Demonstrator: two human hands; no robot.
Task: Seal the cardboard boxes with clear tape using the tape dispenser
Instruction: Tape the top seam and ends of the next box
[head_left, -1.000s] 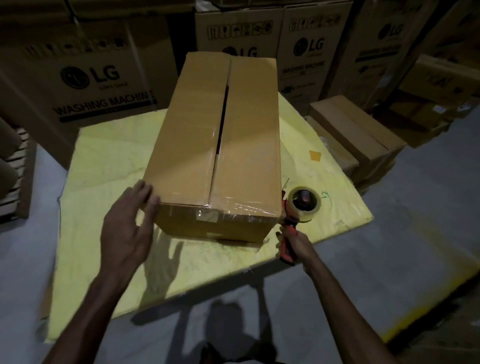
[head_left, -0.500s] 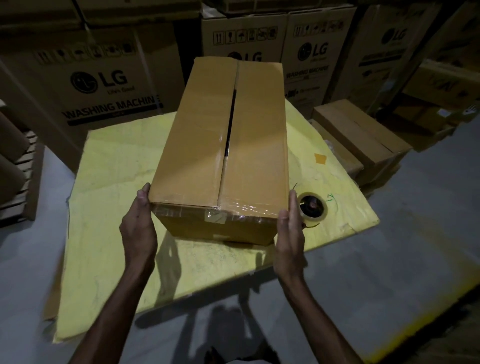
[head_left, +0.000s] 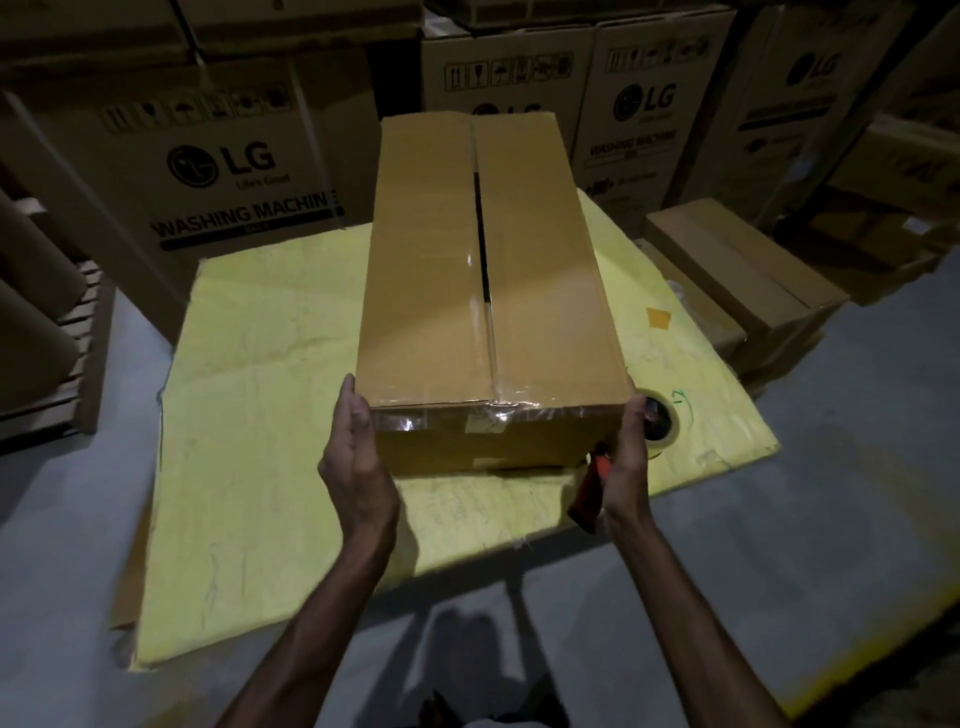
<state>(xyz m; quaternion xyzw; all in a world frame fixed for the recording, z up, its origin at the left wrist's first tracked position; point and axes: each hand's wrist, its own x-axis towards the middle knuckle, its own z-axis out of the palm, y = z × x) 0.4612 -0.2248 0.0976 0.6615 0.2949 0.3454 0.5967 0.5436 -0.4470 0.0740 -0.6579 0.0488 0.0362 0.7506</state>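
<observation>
the cardboard box lies on the yellow sheet; the left hand presses flat on the box's near left corner, fingers straight; the right hand presses flat on its near right corner. the tape dispenser lies just right of the box, behind that hand.

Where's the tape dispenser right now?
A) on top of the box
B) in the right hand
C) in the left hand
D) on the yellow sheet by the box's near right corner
D: the tape dispenser lies on the yellow sheet beside the box, partly hidden by the right hand. That hand and the left hand both press flat against the box's sides.
</observation>
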